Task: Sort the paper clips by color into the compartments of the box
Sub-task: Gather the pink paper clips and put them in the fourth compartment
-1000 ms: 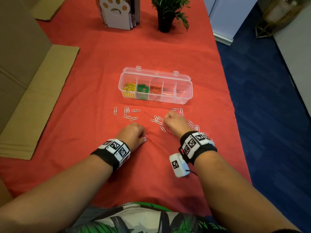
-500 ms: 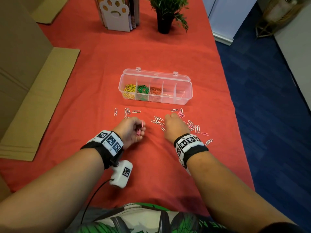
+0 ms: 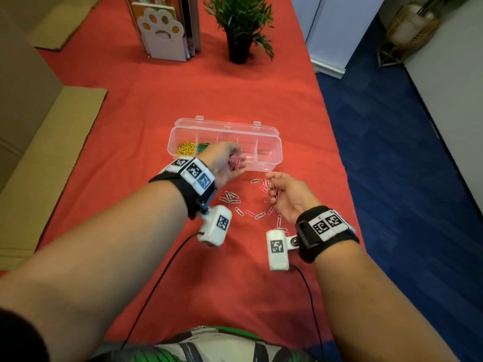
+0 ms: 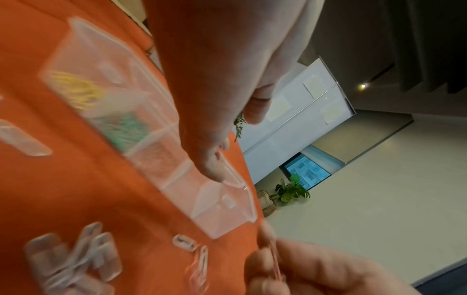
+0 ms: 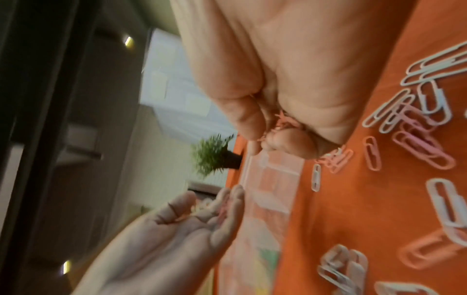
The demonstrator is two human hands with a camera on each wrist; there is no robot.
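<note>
The clear box (image 3: pixel 277 142) lies across the red cloth, with yellow clips (image 3: pixel 186 148) and green clips (image 3: pixel 202 146) in its left compartments. My left hand (image 3: pixel 226 165) hovers over the box's front wall near the middle, palm turned up. A bunch of pink clips (image 3: pixel 235 162) lies on its nearly straight fingers (image 5: pixel 227 201). My right hand (image 3: pixel 275 190) hangs just in front of the box's right half. Its curled fingers grip more pink clips (image 5: pixel 283 121). Loose white and pink clips (image 3: pixel 232 198) lie scattered on the cloth below both hands.
A potted plant (image 3: pixel 239 30) and a paw-print book holder (image 3: pixel 163 35) stand at the far end of the table. Flat cardboard (image 3: pixel 52 152) covers the left side. The table's right edge (image 3: pixel 339 158) drops to blue carpet.
Both hands have lifted off the cloth with pink clips. The left hand travelled forward to the box and turned palm up. The right hand rose and rolled outward.
</note>
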